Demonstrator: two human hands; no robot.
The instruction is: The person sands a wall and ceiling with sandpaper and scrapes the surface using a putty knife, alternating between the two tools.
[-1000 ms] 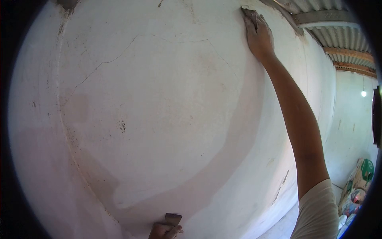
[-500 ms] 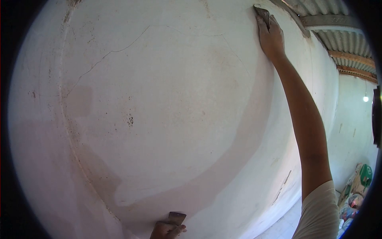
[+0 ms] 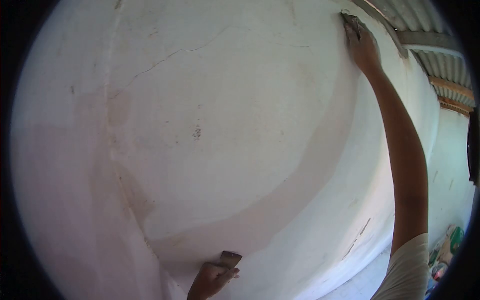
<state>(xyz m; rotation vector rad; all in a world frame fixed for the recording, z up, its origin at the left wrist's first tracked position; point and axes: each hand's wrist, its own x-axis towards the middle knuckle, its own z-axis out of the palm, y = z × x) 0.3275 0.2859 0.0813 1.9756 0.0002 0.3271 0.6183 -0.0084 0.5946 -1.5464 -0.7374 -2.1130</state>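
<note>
High on the pale plastered wall (image 3: 250,145), my right hand (image 3: 367,52) is closed around a putty knife (image 3: 351,18), its dark blade close against the surface. That arm is stretched far up along the right side. At the bottom centre, my left hand (image 3: 211,281) grips a second putty knife (image 3: 231,259) by its lower end, the flat brownish blade pointing up and right. Both hands look dusty. A thin crack (image 3: 165,61) crosses the upper wall, and dark specks (image 3: 197,131) mark its middle. A darker band, seemingly shadow, curves between the hands.
A rough vertical corner seam (image 3: 108,100) runs down the left. Corrugated roofing (image 3: 415,17) and a beam (image 3: 430,41) meet the wall at upper right. Bags (image 3: 442,260) lie on the floor at lower right, near another wall (image 3: 450,165).
The view has swung, so the wall marks sit further right. My left hand shows more fully and appears higher in view. Both hands still grip their putty knives.
</note>
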